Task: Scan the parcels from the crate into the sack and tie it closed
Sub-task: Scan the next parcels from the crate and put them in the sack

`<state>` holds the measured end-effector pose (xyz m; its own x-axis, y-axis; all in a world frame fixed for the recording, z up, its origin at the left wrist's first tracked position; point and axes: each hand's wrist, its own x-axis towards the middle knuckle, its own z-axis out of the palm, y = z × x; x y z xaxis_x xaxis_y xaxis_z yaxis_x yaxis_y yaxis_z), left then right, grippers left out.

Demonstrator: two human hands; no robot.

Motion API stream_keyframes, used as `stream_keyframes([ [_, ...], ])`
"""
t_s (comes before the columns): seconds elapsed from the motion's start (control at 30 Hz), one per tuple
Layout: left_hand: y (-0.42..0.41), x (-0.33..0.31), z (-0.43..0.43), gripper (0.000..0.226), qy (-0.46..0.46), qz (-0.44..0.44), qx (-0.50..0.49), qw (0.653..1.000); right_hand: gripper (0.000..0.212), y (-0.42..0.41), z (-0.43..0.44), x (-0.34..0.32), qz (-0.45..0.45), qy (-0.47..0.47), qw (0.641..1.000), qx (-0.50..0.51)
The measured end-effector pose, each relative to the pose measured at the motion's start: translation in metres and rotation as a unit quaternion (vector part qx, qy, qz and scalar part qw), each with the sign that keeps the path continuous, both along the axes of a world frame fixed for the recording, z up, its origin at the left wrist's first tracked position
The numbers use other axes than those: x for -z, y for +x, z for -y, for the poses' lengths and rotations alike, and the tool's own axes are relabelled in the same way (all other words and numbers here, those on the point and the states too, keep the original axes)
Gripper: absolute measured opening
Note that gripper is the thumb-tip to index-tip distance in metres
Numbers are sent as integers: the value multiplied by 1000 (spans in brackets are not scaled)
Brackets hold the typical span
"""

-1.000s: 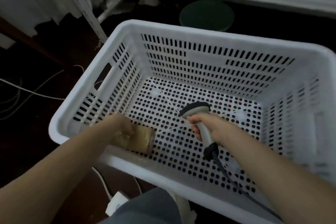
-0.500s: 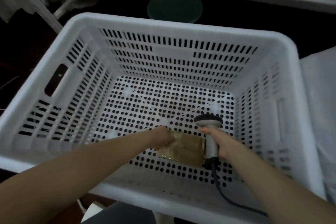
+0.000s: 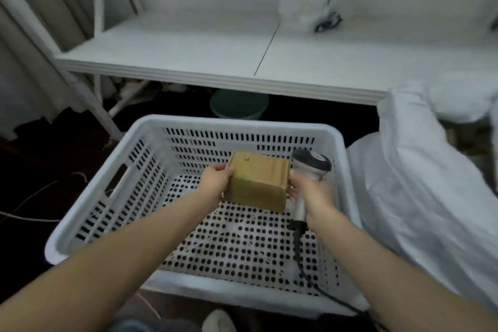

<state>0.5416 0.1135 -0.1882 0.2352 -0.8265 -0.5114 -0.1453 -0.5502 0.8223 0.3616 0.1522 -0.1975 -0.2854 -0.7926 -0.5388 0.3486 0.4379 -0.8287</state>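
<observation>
My left hand (image 3: 215,182) grips the left side of a brown cardboard parcel (image 3: 257,182) and holds it up above the floor of the white slotted crate (image 3: 113,197). My right hand (image 3: 310,194) is closed around the handle of a grey corded barcode scanner (image 3: 310,167), whose head sits right beside the parcel's right edge. No other parcel shows on the perforated crate floor. A white sack (image 3: 420,197) stands directly right of the crate, its cloth bunched and draped.
A white table (image 3: 215,51) runs across behind the crate, with a white plastic bag (image 3: 307,3) on it. A dark green round bin (image 3: 238,104) sits under the table. Curtains hang at the left. Thin cables lie on the dark floor to the left.
My left hand has lifted the parcel off the crate floor and up beside the scanner. The view has tilted upward, bringing the table and the sack into sight.
</observation>
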Motion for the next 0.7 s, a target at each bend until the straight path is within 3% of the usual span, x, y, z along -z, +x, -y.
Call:
stream_keyframes([
  [0.13,-4,-42,-37,40,-58,-63,-6,996,8,-10,-32,-50,25,-82,996,26],
  [0.23,-8,-54,-68,43,-101,-99,4,990,26,-21,-53,-68,45,-92,993,53],
  [0.33,-12,-58,-91,45,-137,-124,-14,983,21,-28,-72,-80,79,-94,991,59],
  [0.47,-20,-68,-109,37,-164,-142,-27,976,16,-35,-90,-89,60,-91,991,80],
  [0.63,-32,-81,-110,8,-186,-183,4,965,45,-42,-95,-86,6,-87,987,131],
  [0.7,-33,-84,-107,20,-187,-196,11,963,50,-44,-95,-85,15,-84,987,134],
])
